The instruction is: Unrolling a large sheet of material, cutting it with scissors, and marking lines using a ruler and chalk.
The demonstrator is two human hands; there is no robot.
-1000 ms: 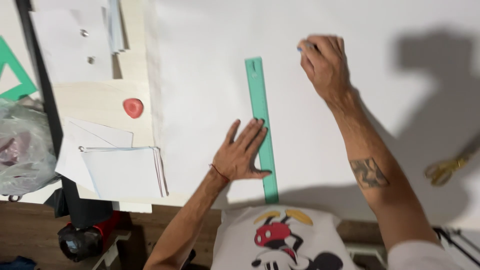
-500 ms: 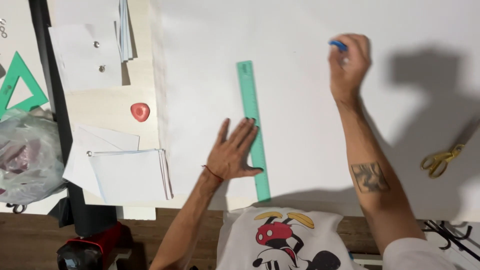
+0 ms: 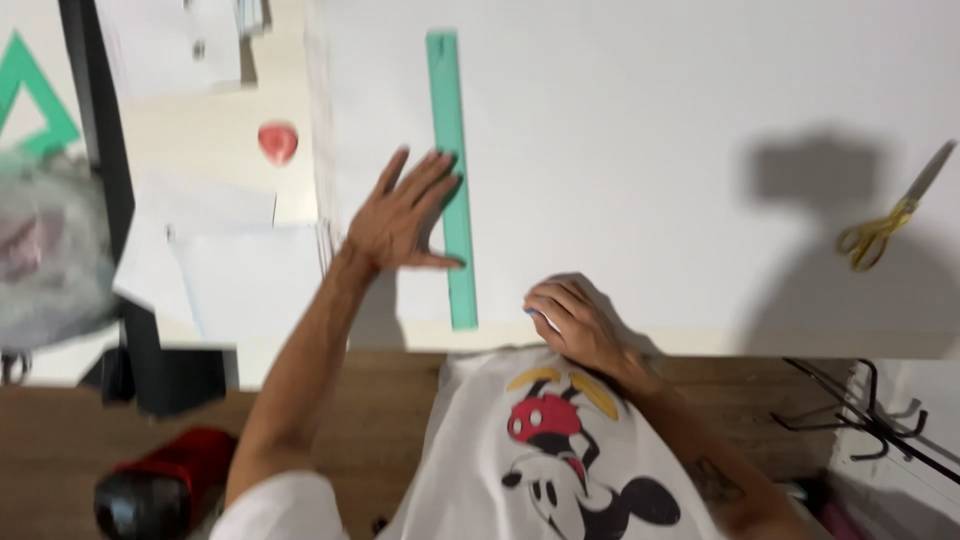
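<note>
Both hands work at the near edge of a large white sheet (image 3: pixel 680 150). Left to right: the left hand (image 3: pixel 405 215) lies flat, fingers spread and open, its fingertips pressing on the green ruler (image 3: pixel 452 180) — a hold that looks meant to pin the straightedge so it cannot slip on the paper. The ruler is a long, narrow strip of pale teal plastic, lying almost straight up the sheet from the near edge towards the far side, tilted only slightly; its markings are too blurred to read. Just right of its near end, the right hand (image 3: pixel 572 322) is curled closed around a small blue-tipped thing, probably a pen or marker, its tip at the sheet's edge close beside the ruler; most of it is hidden by the fingers.

Further left, off the sheet, lie loose white papers (image 3: pixel 235 275), a small red object (image 3: pixel 278 141) and a green triangle (image 3: pixel 35 100). Far right — well apart from both hands — yellow-handled scissors (image 3: pixel 890 215) rest on the sheet.
</note>
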